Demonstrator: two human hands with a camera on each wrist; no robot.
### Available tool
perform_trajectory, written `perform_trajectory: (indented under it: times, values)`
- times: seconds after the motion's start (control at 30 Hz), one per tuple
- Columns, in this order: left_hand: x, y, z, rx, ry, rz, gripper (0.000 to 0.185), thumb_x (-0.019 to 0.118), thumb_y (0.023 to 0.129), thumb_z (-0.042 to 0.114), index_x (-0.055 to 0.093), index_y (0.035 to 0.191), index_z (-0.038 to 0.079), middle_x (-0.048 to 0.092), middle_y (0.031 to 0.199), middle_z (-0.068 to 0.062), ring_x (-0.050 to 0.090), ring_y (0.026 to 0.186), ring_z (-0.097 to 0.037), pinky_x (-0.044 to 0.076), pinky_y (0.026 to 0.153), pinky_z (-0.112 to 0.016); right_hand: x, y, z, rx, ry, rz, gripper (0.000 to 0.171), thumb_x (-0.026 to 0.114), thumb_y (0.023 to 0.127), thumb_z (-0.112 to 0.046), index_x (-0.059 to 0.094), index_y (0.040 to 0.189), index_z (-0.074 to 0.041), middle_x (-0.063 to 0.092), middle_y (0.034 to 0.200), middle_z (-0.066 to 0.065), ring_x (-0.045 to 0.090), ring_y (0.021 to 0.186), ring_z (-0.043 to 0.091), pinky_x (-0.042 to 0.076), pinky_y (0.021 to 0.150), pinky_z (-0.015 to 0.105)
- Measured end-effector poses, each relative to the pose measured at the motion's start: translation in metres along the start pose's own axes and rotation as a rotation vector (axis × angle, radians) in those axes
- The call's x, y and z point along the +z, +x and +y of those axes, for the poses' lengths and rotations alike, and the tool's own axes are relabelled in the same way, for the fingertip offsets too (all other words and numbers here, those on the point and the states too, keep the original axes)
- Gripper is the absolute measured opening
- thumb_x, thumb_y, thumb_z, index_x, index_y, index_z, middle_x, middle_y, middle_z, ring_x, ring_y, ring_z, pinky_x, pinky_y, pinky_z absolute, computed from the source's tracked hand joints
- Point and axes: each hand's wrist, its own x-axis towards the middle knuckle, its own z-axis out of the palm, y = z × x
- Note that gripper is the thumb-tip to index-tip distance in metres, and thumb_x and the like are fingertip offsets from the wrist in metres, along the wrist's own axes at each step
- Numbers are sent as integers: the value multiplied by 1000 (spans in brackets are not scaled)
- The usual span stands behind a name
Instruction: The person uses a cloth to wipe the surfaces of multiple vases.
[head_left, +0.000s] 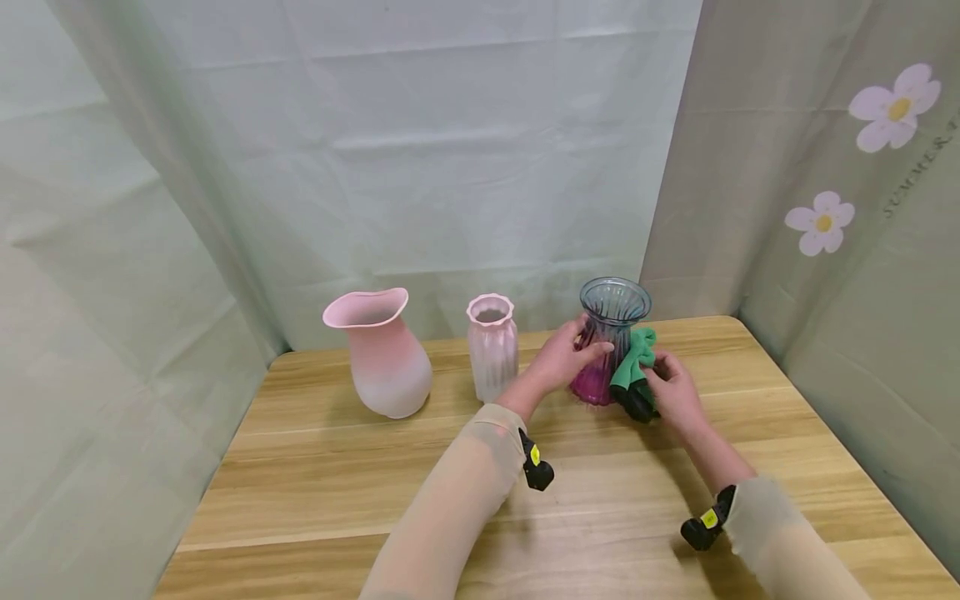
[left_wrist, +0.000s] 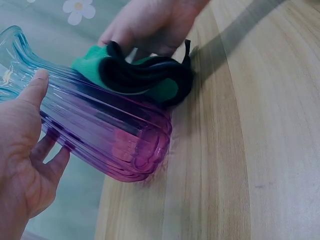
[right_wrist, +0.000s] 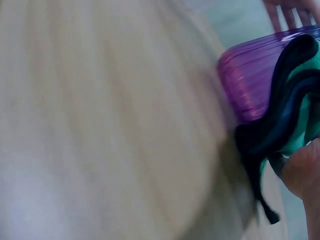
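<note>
A ribbed glass vase (head_left: 594, 385), blue-grey at its flared rim and purple-pink at the base, stands near the back right of the table. My left hand (head_left: 557, 360) grips its left side, thumb in front and fingers behind. In the left wrist view the thumb and fingers lie around the upper part of the glass vase (left_wrist: 112, 132). My right hand (head_left: 678, 398) pinches a folded green and black cloth (head_left: 634, 363) against the vase's right side. The cloth (right_wrist: 272, 125) covers part of the purple glass in the right wrist view; most of that hand is out of frame there.
A pink-to-white vase (head_left: 392, 367) with a wavy wide mouth stands at the back left of the wooden table (head_left: 330, 475). Close to my left forearm is a slim pale pink fluted vase (head_left: 495, 354). Fabric curtains (head_left: 465, 167) hang behind and at both sides.
</note>
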Motion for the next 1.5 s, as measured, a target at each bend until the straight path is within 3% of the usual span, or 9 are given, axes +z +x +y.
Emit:
perform_trajectory:
  times: [0.13, 0.33, 0.63, 0.77, 0.97, 1.1, 1.23, 1.5]
  values:
    - [0, 0, 1, 5, 2, 1, 84, 66, 98, 49, 28, 161, 7, 32, 164, -11, 38, 146, -26, 35, 117, -38, 1, -3, 9, -2, 20, 20, 22, 58, 104, -8, 53, 120, 7, 61, 106, -15, 53, 107, 6, 45, 89, 14]
    - [-1, -1, 1, 9, 9, -4, 84, 66, 99, 48, 28, 161, 7, 32, 164, -11, 37, 146, -26, 34, 117, -39, 2, -5, 14, -50, 58, 37, 7, 61, 103, -11, 61, 109, -9, 64, 107, -10, 55, 103, 4, 45, 86, 14]
    - [-1, -2, 1, 2, 6, 3, 84, 66, 99, 48, 28, 161, 6, 32, 164, -11, 36, 147, -26, 34, 118, -39, 10, 3, -8, 1, 84, 115, 14, 57, 105, -8, 57, 117, -1, 63, 101, -16, 54, 103, 6, 45, 87, 15]
    - [-1, -1, 1, 8, 12, 5, 83, 65, 99, 47, 29, 161, 6, 33, 163, -12, 37, 146, -26, 35, 117, -39, 14, 7, -29, -37, 180, 115, 5, 56, 105, -4, 57, 108, -8, 64, 99, -13, 56, 99, 6, 48, 82, 15]
    - [-1, -1, 1, 12, 43, 8, 81, 65, 100, 46, 29, 161, 7, 37, 161, -13, 41, 144, -28, 36, 116, -39, 16, 10, -58, -96, 427, 97, 21, 52, 104, 3, 60, 100, -17, 66, 97, -8, 61, 85, 4, 52, 69, 15]
    - [0, -1, 0, -3, 43, 3, 83, 65, 99, 49, 28, 162, 9, 35, 162, -13, 39, 145, -29, 35, 117, -40, 11, 11, -70, -93, 575, 106, 19, 54, 104, 1, 61, 100, -16, 65, 101, -5, 62, 90, 6, 53, 69, 17]
    - [0, -1, -1, -4, 42, 7, 84, 65, 99, 50, 27, 162, 9, 35, 162, -12, 39, 145, -29, 35, 117, -41, 7, 11, -77, -72, 630, 83, 12, 58, 104, -4, 61, 102, -15, 65, 106, -4, 61, 98, 8, 53, 73, 21]
    - [-1, -1, -1, 10, 29, 0, 87, 65, 98, 52, 27, 162, 8, 33, 164, -11, 36, 147, -27, 33, 118, -40, -5, 11, -74, -53, 610, 46, 11, 58, 104, -5, 61, 108, -16, 61, 108, -4, 59, 98, 8, 53, 73, 23]
